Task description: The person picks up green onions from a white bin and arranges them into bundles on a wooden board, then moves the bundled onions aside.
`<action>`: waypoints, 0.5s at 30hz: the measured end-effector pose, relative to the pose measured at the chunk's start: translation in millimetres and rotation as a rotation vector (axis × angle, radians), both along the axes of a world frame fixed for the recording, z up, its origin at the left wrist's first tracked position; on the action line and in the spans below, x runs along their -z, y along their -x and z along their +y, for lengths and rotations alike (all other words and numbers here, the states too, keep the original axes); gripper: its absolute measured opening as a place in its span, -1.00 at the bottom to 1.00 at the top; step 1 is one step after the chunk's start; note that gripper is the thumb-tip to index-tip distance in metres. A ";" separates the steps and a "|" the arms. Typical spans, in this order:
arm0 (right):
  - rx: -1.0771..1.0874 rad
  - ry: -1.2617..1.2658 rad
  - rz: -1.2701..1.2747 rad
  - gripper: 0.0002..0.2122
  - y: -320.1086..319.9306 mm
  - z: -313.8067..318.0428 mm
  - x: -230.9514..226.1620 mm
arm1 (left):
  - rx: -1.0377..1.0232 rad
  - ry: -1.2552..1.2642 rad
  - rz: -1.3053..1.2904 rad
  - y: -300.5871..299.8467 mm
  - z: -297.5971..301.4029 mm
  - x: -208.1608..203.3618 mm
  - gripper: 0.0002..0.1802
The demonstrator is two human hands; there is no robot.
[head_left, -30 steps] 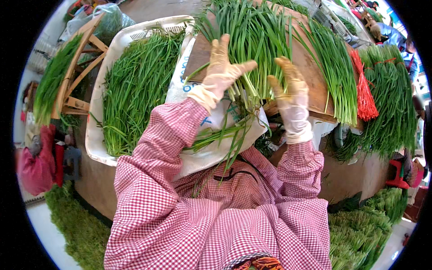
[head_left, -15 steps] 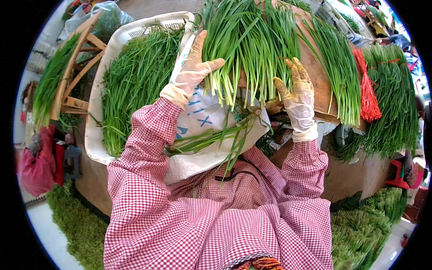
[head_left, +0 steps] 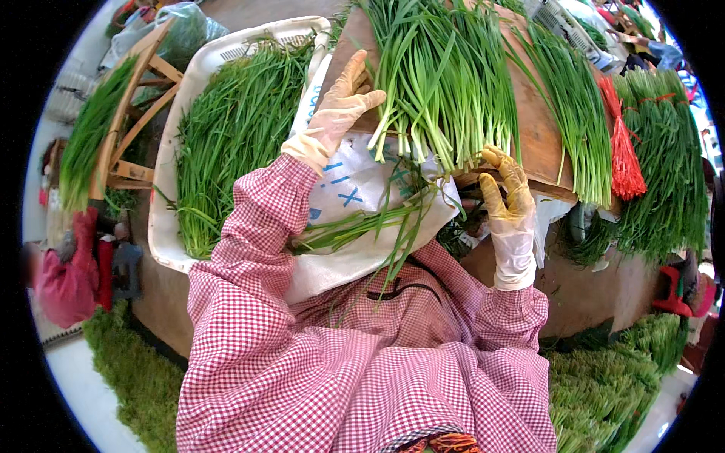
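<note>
1. The left hand (head_left: 340, 109) is open, thumb spread from slightly bent fingers, and holds nothing. The pile of green stalks (head_left: 445, 83) lies just right of its thumb; a hard inward push could crease the outermost leaves.
2. The right hand (head_left: 515, 211) is half open, fingers curled, with nothing visibly in its grasp. Its fingertips sit by the pile's pale ends; I cannot tell whether they touch. Uneven pressure there could leave those ends ragged.
3. Between the hands, the ends overhang the wooden board (head_left: 542, 143); a tug bodyward could drop stalks onto the white sack (head_left: 325, 275) below.
4. Loose stalks (head_left: 355, 228), bodyward of the left hand, could catch its sleeve (head_left: 272, 192).
</note>
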State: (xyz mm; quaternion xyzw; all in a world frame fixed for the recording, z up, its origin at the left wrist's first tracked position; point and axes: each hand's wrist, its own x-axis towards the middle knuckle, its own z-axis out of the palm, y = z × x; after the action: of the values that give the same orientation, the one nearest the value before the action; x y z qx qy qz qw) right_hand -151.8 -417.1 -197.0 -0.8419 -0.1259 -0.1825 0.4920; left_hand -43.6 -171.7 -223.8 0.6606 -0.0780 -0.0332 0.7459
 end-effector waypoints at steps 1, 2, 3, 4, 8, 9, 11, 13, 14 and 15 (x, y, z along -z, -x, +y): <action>-0.009 -0.020 0.008 -0.74 -0.4 -0.5 0.8 | 0.001 -0.022 0.007 0.4 5.1 1.5 -0.20; -0.018 -0.040 0.016 -0.75 -1.4 0.4 -0.3 | -0.027 -0.055 -0.021 2.6 9.2 3.1 -0.18; -0.029 -0.057 0.025 -0.75 -3.1 2.2 -3.5 | -0.070 -0.118 -0.066 3.0 12.4 4.9 -0.20; 0.003 -0.041 0.003 -0.76 -5.5 8.1 -8.2 | -0.113 -0.182 -0.111 2.3 15.5 6.5 -0.21; -0.101 0.293 -0.218 -0.72 -38.7 33.5 -30.6 | -0.208 -0.661 -0.576 -3.5 4.9 -5.0 -0.26; -0.160 0.287 -0.229 -0.69 -48.5 39.5 -25.6 | -0.200 -0.768 -0.701 -3.2 -5.5 -15.7 -0.28; -0.115 0.516 -0.194 -0.64 -62.7 50.5 -12.3 | 0.037 -0.738 -0.837 -10.7 -17.3 -20.2 -0.34; -0.116 0.657 -0.174 -0.59 -69.5 48.1 1.8 | 0.156 -1.077 -0.859 -19.9 -9.4 -4.2 -0.40; -0.114 0.727 -0.164 -0.57 -71.7 43.8 8.6 | 0.199 -1.084 -0.863 -22.7 -0.9 2.0 -0.41; -0.109 0.693 -0.178 -0.55 -73.0 39.1 13.8 | 0.246 -1.093 -0.867 -22.9 9.8 3.2 -0.43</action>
State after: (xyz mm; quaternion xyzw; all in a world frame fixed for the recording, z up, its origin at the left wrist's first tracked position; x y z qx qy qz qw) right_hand -78.8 -378.0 -210.8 -0.9316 -0.2671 -0.1750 0.1737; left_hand -20.7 -161.9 -227.0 0.8804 -0.4143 0.1146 0.2002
